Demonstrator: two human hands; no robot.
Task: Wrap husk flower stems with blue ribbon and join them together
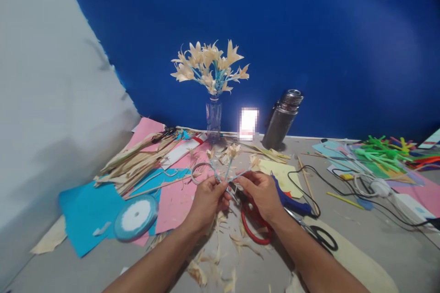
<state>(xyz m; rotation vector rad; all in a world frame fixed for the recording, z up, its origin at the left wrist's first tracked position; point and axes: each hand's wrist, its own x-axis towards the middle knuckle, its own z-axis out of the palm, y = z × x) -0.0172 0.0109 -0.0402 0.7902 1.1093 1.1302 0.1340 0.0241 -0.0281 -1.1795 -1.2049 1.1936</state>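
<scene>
My left hand (212,197) is closed in a pinch on thin blue-wrapped flower stems (225,176) near the middle of the view. Small pale husk flowers (233,150) top the stems, which fan out away from me. Close on the right, my right hand (257,188) has its fingers bent and pressed around the right-hand stem. Under and beside my right hand lie red-handled scissors (256,234). A roll of blue ribbon (136,218) lies left of my left hand.
A glass vase (213,119) of husk flowers stands at the back, with a metal flask (282,120) to its right. Blue paper (90,214) and dried husks (137,162) lie left. At right are a blue glue gun (294,202), black-handled scissors (325,237) and cables (373,201).
</scene>
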